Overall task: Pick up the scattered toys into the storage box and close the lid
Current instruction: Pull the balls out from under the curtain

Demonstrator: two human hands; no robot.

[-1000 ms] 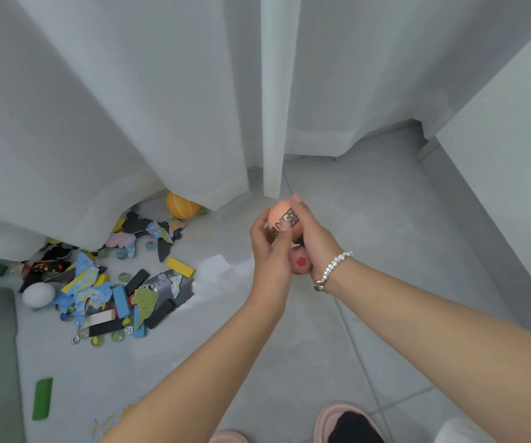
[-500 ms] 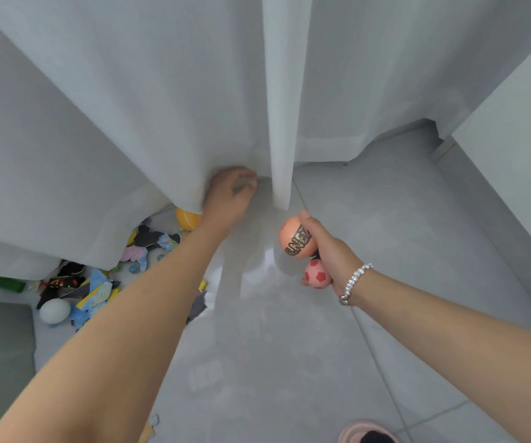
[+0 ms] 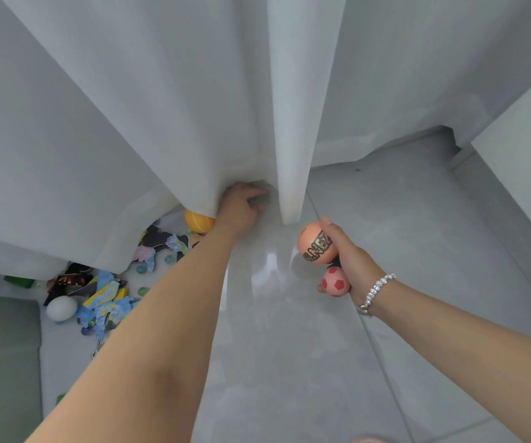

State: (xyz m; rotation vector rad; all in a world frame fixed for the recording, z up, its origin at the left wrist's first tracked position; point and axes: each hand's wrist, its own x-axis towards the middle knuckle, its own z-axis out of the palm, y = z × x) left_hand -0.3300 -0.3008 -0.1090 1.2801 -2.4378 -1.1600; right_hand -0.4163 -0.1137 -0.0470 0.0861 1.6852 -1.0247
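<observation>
My left hand (image 3: 241, 204) reaches to the floor at the curtain's hem, its fingers curled over a small grey-green thing (image 3: 264, 199) half hidden by the cloth. My right hand (image 3: 348, 263) grips an orange ball with dark lettering (image 3: 313, 244) and a pink ball with red patches (image 3: 334, 282) below it. A yellow-orange ball (image 3: 197, 220) lies just left of my left hand, partly under the curtain. More toys lie scattered on the left: puzzle-like cardboard pieces (image 3: 107, 297), a white egg (image 3: 61, 308), marbles (image 3: 141, 268) and a green block (image 3: 17, 280). No storage box shows.
White curtains (image 3: 161, 107) hang to the grey tiled floor (image 3: 305, 362) and cover part of the toy pile. A white wall (image 3: 529, 155) stands on the right. A grey-green mat (image 3: 1, 362) lies at the lower left.
My left hand let go of the orange ball and reached forward to the curtain hem, where its fingers have curled lower. My right hand kept both balls and moved slightly right.
</observation>
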